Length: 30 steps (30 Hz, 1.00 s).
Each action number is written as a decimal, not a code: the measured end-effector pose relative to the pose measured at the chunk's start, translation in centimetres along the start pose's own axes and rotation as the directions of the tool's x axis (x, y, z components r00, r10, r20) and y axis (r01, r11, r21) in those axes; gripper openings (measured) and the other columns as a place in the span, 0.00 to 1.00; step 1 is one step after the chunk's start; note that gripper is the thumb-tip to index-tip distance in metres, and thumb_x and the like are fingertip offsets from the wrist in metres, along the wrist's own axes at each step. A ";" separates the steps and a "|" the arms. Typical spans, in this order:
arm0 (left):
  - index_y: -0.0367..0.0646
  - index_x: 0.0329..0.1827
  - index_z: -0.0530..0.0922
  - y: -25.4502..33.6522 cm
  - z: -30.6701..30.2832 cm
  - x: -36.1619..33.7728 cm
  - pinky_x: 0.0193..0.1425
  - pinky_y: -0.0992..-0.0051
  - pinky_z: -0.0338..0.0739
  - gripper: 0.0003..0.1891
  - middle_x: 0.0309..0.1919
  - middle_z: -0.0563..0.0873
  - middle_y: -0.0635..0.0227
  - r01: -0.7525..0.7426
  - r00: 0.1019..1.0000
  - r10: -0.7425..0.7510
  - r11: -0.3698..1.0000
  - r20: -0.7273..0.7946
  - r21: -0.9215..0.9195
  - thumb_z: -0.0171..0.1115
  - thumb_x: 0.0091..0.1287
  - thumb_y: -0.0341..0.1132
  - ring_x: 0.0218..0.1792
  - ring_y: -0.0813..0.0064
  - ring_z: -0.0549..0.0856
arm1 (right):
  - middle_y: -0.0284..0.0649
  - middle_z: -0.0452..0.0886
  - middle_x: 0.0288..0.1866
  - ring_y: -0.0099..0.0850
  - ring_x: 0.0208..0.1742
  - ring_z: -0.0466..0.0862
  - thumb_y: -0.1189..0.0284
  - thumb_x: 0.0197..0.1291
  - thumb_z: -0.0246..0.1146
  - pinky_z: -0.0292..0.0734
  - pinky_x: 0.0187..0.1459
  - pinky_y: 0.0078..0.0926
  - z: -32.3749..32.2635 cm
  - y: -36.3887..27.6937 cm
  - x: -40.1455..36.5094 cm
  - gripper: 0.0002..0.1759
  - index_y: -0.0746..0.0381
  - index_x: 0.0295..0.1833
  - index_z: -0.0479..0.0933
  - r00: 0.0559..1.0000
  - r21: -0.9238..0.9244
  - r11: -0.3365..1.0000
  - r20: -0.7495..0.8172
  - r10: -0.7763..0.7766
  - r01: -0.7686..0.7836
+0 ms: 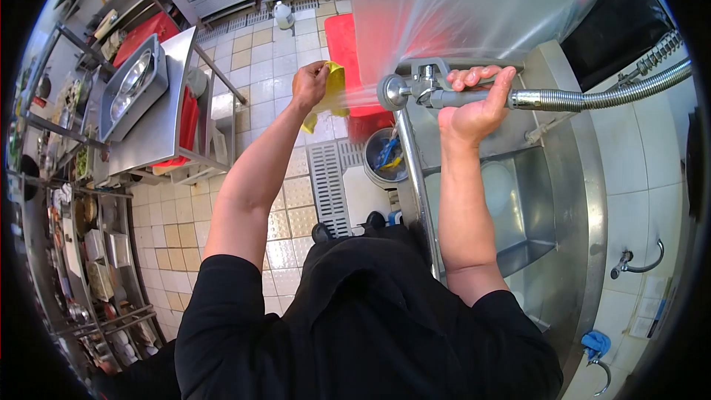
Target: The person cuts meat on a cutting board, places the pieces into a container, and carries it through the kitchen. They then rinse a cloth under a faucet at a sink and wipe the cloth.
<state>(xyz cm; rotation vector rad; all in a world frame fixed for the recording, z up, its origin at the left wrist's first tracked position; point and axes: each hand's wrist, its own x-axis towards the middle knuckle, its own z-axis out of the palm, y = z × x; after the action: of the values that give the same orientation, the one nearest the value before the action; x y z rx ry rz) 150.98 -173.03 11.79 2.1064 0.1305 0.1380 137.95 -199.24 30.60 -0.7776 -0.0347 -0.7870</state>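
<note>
My left hand is stretched out over the floor, its fingers pinched on a limp yellow cloth. My right hand is wrapped around the handle of a metal spray nozzle, which sits at the end of a flexible steel hose. Water shoots leftward from the nozzle head onto the yellow cloth, blurring its lower part. Behind the spray stands a red plastic piece, partly hidden by the water and clear sheeting.
A steel sink lies under my right forearm. By its front rail a bucket holds blue and yellow items. Plastic sheeting hangs ahead. Left is a steel table with a grey tub; a white jug stands on the tiles.
</note>
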 end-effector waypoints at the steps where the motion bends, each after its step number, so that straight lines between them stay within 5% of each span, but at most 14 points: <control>1: 0.50 0.57 0.89 0.0 -0.1 -0.1 0.48 0.66 0.83 0.15 0.42 0.94 0.60 0.002 1.000 -0.002 1.000 -0.001 0.001 0.62 0.76 0.45 0.43 0.63 0.92 | 0.34 0.70 0.23 0.28 0.22 0.71 0.52 0.77 0.58 0.75 0.34 0.35 0.1 0.0 0.0 0.23 0.58 0.34 0.69 1.000 0.001 1.000 -0.003 -0.009 0.009; 11: 0.50 0.56 0.89 -0.9 0.1 -0.1 0.50 0.66 0.83 0.16 0.43 0.94 0.59 0.004 1.000 -0.003 1.000 0.008 -0.027 0.63 0.75 0.46 0.43 0.63 0.92 | 0.35 0.71 0.24 0.29 0.23 0.74 0.52 0.78 0.58 0.77 0.35 0.34 -0.2 0.3 0.3 0.23 0.59 0.36 0.71 0.997 -0.028 0.997 -0.026 -0.074 0.073; 13: 0.49 0.56 0.89 -0.9 0.1 0.0 0.50 0.66 0.83 0.16 0.43 0.94 0.59 0.002 1.000 -0.001 0.999 0.016 -0.034 0.63 0.75 0.45 0.43 0.63 0.92 | 0.42 0.82 0.36 0.35 0.35 0.85 0.51 0.78 0.57 0.82 0.45 0.38 -0.9 0.5 0.3 0.23 0.64 0.50 0.77 0.999 -0.191 0.981 0.002 -0.045 0.044; 14: 0.49 0.56 0.89 -1.0 0.2 0.0 0.49 0.66 0.83 0.15 0.43 0.93 0.58 -0.008 1.000 0.009 1.000 0.008 -0.024 0.62 0.75 0.45 0.43 0.64 0.92 | 0.42 0.82 0.36 0.35 0.35 0.85 0.51 0.78 0.57 0.82 0.45 0.38 -0.9 0.8 0.4 0.23 0.64 0.50 0.77 0.999 -0.193 0.980 -0.002 -0.049 0.048; 16: 0.47 0.56 0.89 -1.0 0.4 -0.1 0.48 0.67 0.83 0.16 0.42 0.93 0.56 -0.031 1.000 0.031 0.999 0.007 -0.027 0.61 0.76 0.44 0.42 0.66 0.92 | 0.51 0.84 0.55 0.41 0.53 0.88 0.52 0.79 0.56 0.81 0.58 0.40 -1.0 1.0 1.2 0.29 0.67 0.67 0.73 1.000 -0.159 0.987 0.020 -0.006 0.009; 19: 0.42 0.56 0.88 -1.7 -0.3 -0.4 0.47 0.69 0.83 0.16 0.40 0.93 0.57 -0.110 0.991 0.116 0.991 0.074 -0.079 0.59 0.77 0.42 0.40 0.71 0.90 | 0.55 0.81 0.65 0.42 0.61 0.85 0.53 0.80 0.56 0.77 0.65 0.41 -4.3 -1.1 4.1 0.32 0.68 0.73 0.68 0.999 -0.294 0.955 0.034 -0.033 0.041; 21: 0.36 0.56 0.87 -0.9 -1.0 -1.8 0.46 0.71 0.82 0.17 0.38 0.92 0.61 -0.154 0.982 0.164 0.982 0.091 -0.112 0.56 0.79 0.39 0.39 0.76 0.87 | 0.54 0.82 0.63 0.41 0.59 0.86 0.58 0.80 0.57 0.78 0.63 0.39 -6.7 -4.7 7.4 0.27 0.69 0.70 0.72 0.987 -0.334 0.930 -0.008 -0.162 0.150; 24: 0.33 0.55 0.86 -1.1 -1.0 -3.7 0.43 0.74 0.79 0.16 0.36 0.89 0.65 -0.114 0.986 0.127 0.986 0.107 -0.125 0.57 0.80 0.38 0.38 0.80 0.84 | 0.49 0.86 0.57 0.39 0.54 0.88 0.64 0.81 0.58 0.81 0.59 0.35 -11.7 -10.9 14.3 0.22 0.72 0.64 0.78 0.865 -0.585 0.686 0.053 -0.499 0.432; 28: 0.32 0.54 0.86 -3.4 -0.7 -5.5 0.42 0.77 0.77 0.16 0.35 0.87 0.69 -0.092 0.985 0.118 0.977 0.128 -0.193 0.57 0.80 0.37 0.37 0.83 0.80 | 0.48 0.88 0.52 0.37 0.50 0.90 0.65 0.81 0.56 0.84 0.53 0.33 -14.7 -20.1 21.5 0.21 0.73 0.59 0.81 0.651 -0.767 0.362 0.094 -0.753 0.529; 30: 0.32 0.54 0.86 -4.4 -0.3 -6.2 0.42 0.78 0.77 0.15 0.36 0.88 0.70 -0.042 0.986 0.084 0.962 0.145 -0.269 0.57 0.81 0.36 0.37 0.84 0.81 | 0.49 0.88 0.52 0.38 0.49 0.90 0.64 0.81 0.55 0.85 0.53 0.34 -15.2 -23.2 24.3 0.22 0.74 0.59 0.81 0.608 -0.758 0.330 0.107 -0.787 0.562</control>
<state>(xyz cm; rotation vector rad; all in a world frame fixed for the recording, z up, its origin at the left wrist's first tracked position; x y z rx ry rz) 144.64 -171.43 7.92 1.8451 -0.0477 0.0266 136.60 -234.55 41.23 -1.4688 0.2571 -1.8270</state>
